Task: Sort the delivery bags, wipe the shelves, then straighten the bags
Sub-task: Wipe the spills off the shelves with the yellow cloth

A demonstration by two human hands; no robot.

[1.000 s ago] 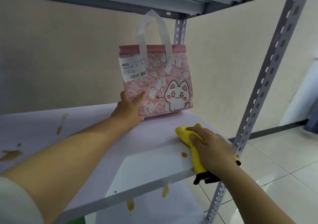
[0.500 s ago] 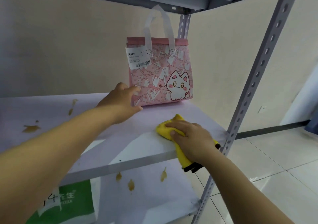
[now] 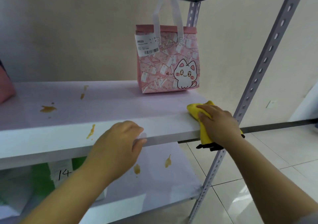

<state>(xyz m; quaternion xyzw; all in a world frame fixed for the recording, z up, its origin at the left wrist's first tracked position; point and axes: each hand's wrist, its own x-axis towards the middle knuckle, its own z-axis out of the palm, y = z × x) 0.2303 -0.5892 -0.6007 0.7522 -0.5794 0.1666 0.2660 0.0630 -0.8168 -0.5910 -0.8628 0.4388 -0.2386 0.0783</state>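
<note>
"What's on the left of that shelf (image 3: 110,106)?"

"Brownish stains (image 3: 48,108). Then the left hand (image 3: 118,142), fingers bent at the front lip; it's too blurred to say whether it grips."

"And the pink cat bag (image 3: 167,60)?"

"Upright at the back, right of centre, and neither hand touches it. The right hand (image 3: 218,122) clutches a yellow cloth (image 3: 194,108), pressed on the front right corner."

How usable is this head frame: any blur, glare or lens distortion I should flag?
Head view: the left hand is soft with blur; the pink cat bag is sharp enough to read J8022 on its label; the wide lens tilts the shelf upright; mild glare on the floor tiles; light is even, shadows faint.
</note>
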